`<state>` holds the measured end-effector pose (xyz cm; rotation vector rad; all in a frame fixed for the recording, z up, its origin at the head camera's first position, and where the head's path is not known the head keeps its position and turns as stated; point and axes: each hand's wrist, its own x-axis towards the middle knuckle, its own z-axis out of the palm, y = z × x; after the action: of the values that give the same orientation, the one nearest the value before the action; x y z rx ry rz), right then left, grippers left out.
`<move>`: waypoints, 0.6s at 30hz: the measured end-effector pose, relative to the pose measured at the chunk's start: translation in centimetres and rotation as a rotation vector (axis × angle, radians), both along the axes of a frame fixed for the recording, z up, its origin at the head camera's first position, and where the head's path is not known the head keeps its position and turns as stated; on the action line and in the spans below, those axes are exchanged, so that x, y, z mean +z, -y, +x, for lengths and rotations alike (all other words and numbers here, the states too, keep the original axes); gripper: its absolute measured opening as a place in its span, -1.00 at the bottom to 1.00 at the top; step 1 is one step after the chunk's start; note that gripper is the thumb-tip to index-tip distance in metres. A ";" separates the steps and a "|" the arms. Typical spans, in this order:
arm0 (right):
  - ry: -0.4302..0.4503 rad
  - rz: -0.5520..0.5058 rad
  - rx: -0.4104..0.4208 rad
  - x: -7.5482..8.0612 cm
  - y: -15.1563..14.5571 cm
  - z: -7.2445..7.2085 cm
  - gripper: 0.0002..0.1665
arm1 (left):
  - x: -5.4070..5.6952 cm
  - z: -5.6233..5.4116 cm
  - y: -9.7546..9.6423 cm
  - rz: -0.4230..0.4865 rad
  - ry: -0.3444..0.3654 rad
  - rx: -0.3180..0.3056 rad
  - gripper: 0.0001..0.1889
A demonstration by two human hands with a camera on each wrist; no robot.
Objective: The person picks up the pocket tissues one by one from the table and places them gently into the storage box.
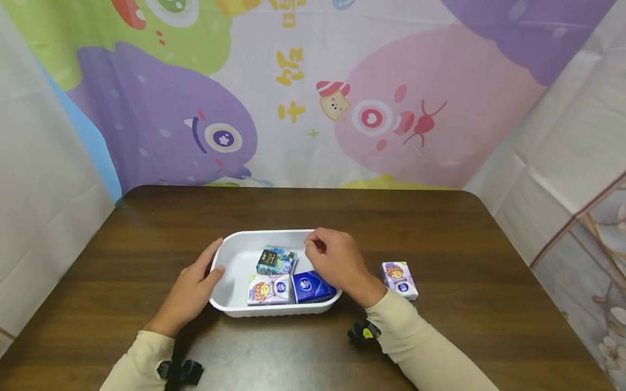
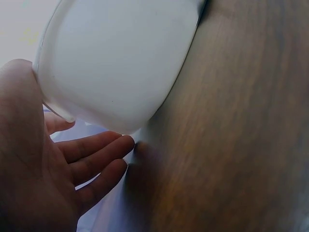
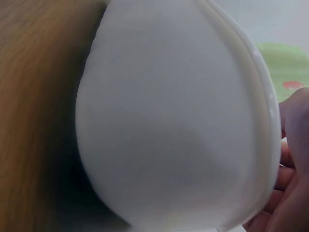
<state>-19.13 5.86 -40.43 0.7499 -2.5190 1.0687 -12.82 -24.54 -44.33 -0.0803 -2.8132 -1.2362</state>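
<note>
A white plastic tray (image 1: 235,311) sits on the table, holding several small tissue packs. My left hand (image 1: 189,293) grips its left end, thumb over the rim and fingers along the outer wall, as the left wrist view confirms. Over the tray's right end is my right hand (image 1: 339,259), fingers loosely bent, with nothing visible between them. Inside lie a green-blue tissue pack (image 1: 277,260), a purple-and-white cartoon tissue pack (image 1: 268,289) and a dark blue tissue pack (image 1: 313,288). In the right wrist view, the tray wall (image 3: 169,111) partly hides the fingers.
Another purple-and-white tissue pack (image 1: 399,281) lies on the brown wooden table (image 1: 469,304), right of the tray and beyond the right forearm. A printed cartoon cloth (image 1: 303,152) hangs behind the table's far edge. Pale cloths hang at both sides.
</note>
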 end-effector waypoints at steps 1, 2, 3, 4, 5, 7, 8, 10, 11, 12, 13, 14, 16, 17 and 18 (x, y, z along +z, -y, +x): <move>-0.013 -0.004 -0.002 0.0 -0.2 0.0 -0.90 | 0.0 0.0 0.0 0.001 -0.004 0.000 -0.38; -0.025 -0.008 -0.002 0.0 -0.3 0.0 -0.90 | 0.0 0.0 0.0 0.001 -0.005 -0.001 -0.38; -0.035 -0.008 -0.004 0.0 -0.5 0.0 -0.90 | 0.0 0.0 0.0 0.001 -0.007 -0.003 -0.38; -0.042 -0.007 -0.006 0.0 -0.7 0.0 -0.90 | 0.0 0.0 0.0 0.002 -0.008 -0.004 -0.38; -0.044 -0.005 -0.008 0.0 -0.9 0.1 -0.90 | 0.0 0.0 0.0 0.001 -0.009 -0.004 -0.38; -0.044 0.004 -0.014 0.1 -1.3 0.2 -0.90 | 0.0 0.0 0.0 0.000 -0.008 -0.004 -0.38; -0.042 0.007 -0.016 0.1 -1.5 0.3 -0.91 | 0.0 0.0 0.0 0.000 -0.009 -0.002 -0.38; -0.036 0.022 -0.023 0.1 -1.8 0.4 -0.91 | 0.0 -0.1 0.0 0.001 -0.008 -0.001 -0.38; -0.032 0.027 -0.027 0.1 -2.0 0.4 -0.91 | 0.0 -0.1 0.0 0.001 -0.007 0.000 -0.38; -0.027 0.032 -0.031 0.2 -2.1 0.5 -0.91 | 0.0 -0.1 0.0 0.003 -0.005 0.000 -0.38; -0.023 0.038 -0.036 0.2 -2.3 0.6 -0.91 | 0.0 -0.1 0.0 0.004 -0.004 -0.001 -0.38; -0.018 0.045 -0.041 0.2 -2.4 0.6 -0.91 | 0.0 -0.1 0.0 0.003 -0.004 -0.001 -0.38; -0.007 0.058 -0.051 0.1 -2.7 0.7 -0.91 | 0.0 -0.1 0.0 0.002 -0.001 -0.002 -0.38; 0.002 0.062 -0.055 0.1 -2.8 0.8 -0.91 | 0.1 -0.1 0.0 0.001 0.001 -0.003 -0.38; 0.010 0.068 -0.059 0.1 -3.0 0.8 -0.91 | 0.1 0.0 0.0 0.000 0.002 -0.004 -0.38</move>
<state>-18.31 8.85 -40.32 0.6850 -2.5807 0.9741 -12.87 -24.55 -44.26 -0.0847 -2.8161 -1.2385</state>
